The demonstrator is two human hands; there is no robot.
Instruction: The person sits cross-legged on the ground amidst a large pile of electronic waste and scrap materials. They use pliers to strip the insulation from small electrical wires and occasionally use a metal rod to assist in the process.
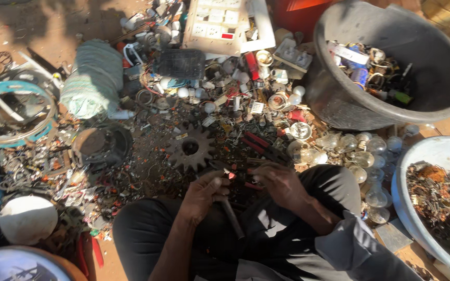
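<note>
**A:** Seated on the ground amid scrap, a person works over the lap. What is each grip doing?

**B:** The left hand (202, 193) is closed around a dark metal rod (231, 217), likely a tool handle, angled down across the knee. The right hand (279, 183) curls over a small piece; whether its grip is fully closed, I cannot tell.

**A:** And around them?

**B:** A rusty gear wheel (190, 148) lies just ahead, red-handled pliers (260, 147) near the right hand, clear glass bulbs (363, 156) to the right, a grey tub (391, 62) of parts beyond.

**A:** How best to handle it?

**B:** My judgement: keep the piece steadied low over the lap, the rod held firm near its head, and fingers clear of the contact point and the glass.
</note>
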